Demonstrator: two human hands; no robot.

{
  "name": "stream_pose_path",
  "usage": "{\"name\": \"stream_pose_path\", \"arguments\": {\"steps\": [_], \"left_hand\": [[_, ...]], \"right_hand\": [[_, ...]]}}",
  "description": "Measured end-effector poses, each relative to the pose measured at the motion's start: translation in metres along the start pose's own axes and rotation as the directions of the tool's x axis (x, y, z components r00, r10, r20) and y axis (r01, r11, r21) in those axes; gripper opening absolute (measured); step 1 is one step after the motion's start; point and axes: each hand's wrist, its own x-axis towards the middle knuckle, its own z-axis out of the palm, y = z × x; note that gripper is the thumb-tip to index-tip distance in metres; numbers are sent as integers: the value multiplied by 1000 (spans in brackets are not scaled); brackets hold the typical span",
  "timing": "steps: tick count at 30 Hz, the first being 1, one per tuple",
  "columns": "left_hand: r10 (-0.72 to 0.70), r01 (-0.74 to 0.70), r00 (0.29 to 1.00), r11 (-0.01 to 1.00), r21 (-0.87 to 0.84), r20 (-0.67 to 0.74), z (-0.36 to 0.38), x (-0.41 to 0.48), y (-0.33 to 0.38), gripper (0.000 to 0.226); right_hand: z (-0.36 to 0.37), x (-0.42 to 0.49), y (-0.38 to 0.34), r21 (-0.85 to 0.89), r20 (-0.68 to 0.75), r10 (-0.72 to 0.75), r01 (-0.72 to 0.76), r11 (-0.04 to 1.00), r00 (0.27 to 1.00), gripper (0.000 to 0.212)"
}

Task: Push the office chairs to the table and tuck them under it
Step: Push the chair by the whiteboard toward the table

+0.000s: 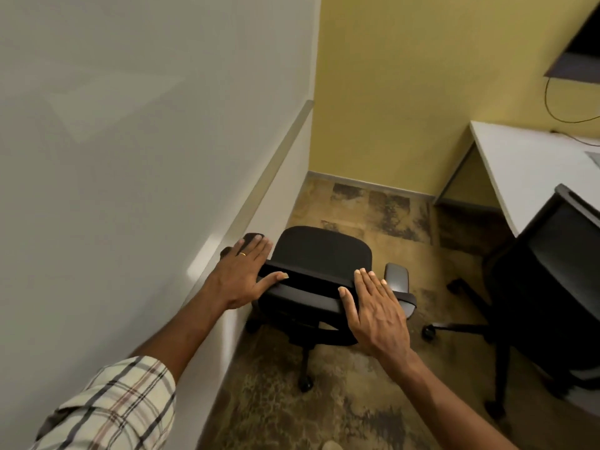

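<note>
While both hands are spread flat with straight fingers and grip nothing, the left hand (245,274) lies over the left end of the backrest (308,277) of the black office chair (321,248) and the right hand (376,313) over its right end. I cannot tell whether the palms press on it or hover just above. The chair stands in the corner, just beside the white wall (130,141) and apart from the white table (526,170) at right — a second chair (552,287) stands at that table's edge.
</note>
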Motion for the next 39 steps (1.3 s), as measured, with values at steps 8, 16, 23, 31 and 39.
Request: {"name": "stream_pose_path", "arguments": {"steps": [8,16,23,31,39], "left_hand": [[304,-307,942,952,1,-144,-1,58,13,106],[322,-322,946,947,10,-43,4,106,-40,100],[321,-323,946,946,-36,-39,16,158,-52,97],[366,-368,929,928,-52,-47,-7,286,-42,95],[445,-449,893,891,-65,-65,-20,376,-27,94]], "right_hand": [[-26,10,24,-50,-42,134,-136,989,990,78],[-4,50,-5,-68,-9,163,-164,984,987,74],[7,104,18,-83,20,140,-138,987,990,77],[0,213,73,-53,-7,214,-214,975,977,75],[-11,274,116,-73,-61,250,-254,965,966,60]]}}
